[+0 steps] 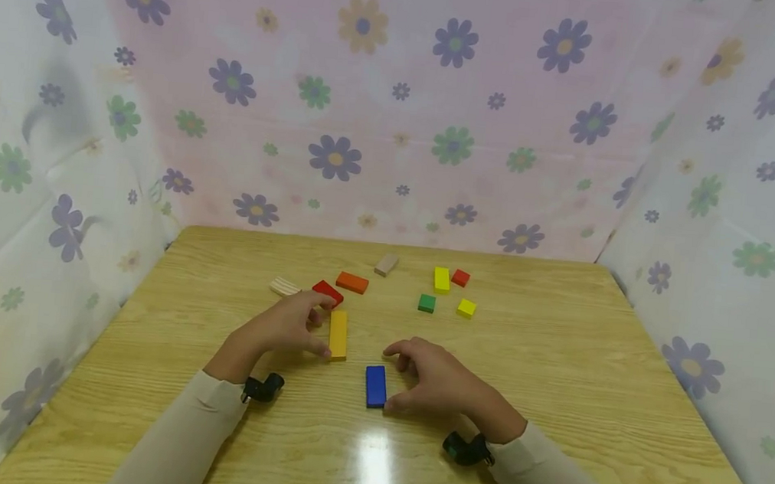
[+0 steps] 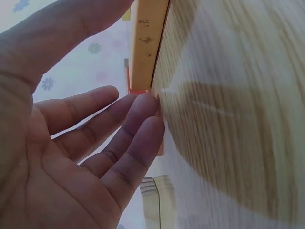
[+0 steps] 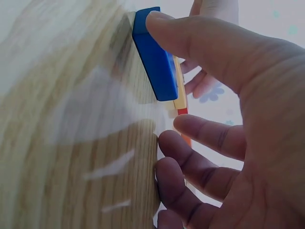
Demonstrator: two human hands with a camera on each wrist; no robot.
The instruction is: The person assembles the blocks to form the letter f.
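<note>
Left hand (image 1: 286,328): fingers relaxed and nearly straight, thumb and fingertips touching long yellow block (image 1: 339,335), no firm grip.
Right hand (image 1: 436,378): loosely spread, thumb tip resting on near end of blue block (image 1: 376,385), fingers hovering beside.
Block positions: both flat on wooden table (image 1: 555,380), yellow just beyond and left of blue, apart.
Doing it well: probably light fingertip pressure, sliding flat, ends squared.
Containers: none visible; loose red block (image 1: 328,292), orange block (image 1: 352,282), green block (image 1: 427,303) farther back.

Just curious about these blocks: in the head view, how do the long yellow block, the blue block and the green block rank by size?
1. long yellow block
2. blue block, slightly shorter though nearer the camera
3. green block, clearly smallest
</note>
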